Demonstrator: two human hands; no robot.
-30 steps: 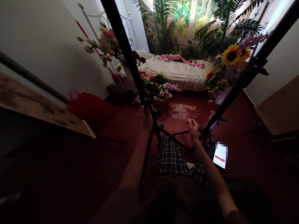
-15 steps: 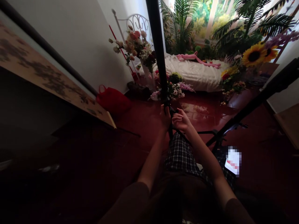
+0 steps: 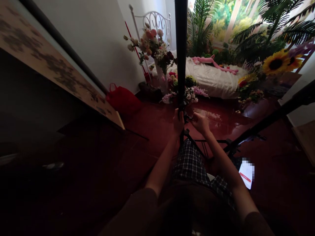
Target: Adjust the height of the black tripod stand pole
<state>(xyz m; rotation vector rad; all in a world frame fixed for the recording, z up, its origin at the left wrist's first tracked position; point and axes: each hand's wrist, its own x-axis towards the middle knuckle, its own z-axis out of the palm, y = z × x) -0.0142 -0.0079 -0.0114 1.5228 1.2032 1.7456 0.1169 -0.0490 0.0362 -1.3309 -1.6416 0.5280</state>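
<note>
A tall black stand pole [image 3: 181, 49] rises nearly upright in front of me, out of the top of the view. My left hand [image 3: 178, 122] is wrapped around its lower part. To the right of the pole, my right hand [image 3: 201, 124] has its fingers curled in a pinch at a small dark knob [image 3: 187, 118] on the pole's side. The fingertips and the knob are dim, so their exact contact is hard to make out. Below my hands, dark legs and braces [image 3: 199, 144] of a stand spread out beside my checked trousers [image 3: 190, 160].
A second black pole [image 3: 268, 123] slants across the right. A lit phone [image 3: 246, 175] lies near my right forearm. A painted scroll [image 3: 66, 73] and a red bag [image 3: 123, 100] are at the left. Ahead stand flowers [image 3: 154, 42], a white-draped bed [image 3: 209, 78] and sunflowers [image 3: 274, 64].
The view has shifted, so the room appears further right. My right hand has turned at the knob and sits a little further from the pole; my left keeps its grip.
</note>
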